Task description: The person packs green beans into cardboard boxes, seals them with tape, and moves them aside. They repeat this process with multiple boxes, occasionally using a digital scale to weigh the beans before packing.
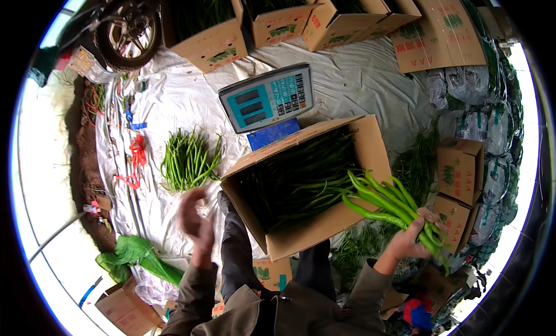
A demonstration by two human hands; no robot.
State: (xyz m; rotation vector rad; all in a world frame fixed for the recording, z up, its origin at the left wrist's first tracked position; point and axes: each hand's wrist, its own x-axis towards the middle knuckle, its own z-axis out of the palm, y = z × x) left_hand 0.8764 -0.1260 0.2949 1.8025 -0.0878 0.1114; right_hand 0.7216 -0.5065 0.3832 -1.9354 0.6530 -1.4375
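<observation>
My right hand [421, 234] is closed round the stem ends of a bunch of long green chili peppers [388, 203]. Their tips reach over the right side of an open cardboard box [313, 242]. Many darker green peppers [307, 179] lie inside that box, which stands before my legs. To the left of the box my left hand [197, 220] is raised, smeared by motion, and nothing shows in it. Beyond that hand a pile of green peppers [190, 160] lies on the white sheet. A digital scale display [266, 98] stands behind the box.
Open boxes of peppers [211, 43] line the far side, near a motorcycle wheel [127, 32]. Closed cartons [459, 171] and wrapped bundles [497, 133] stack up at the right. Loose peppers [417, 156] lie beside the box. Red ribbon [138, 153] and green netting [136, 258] are at left.
</observation>
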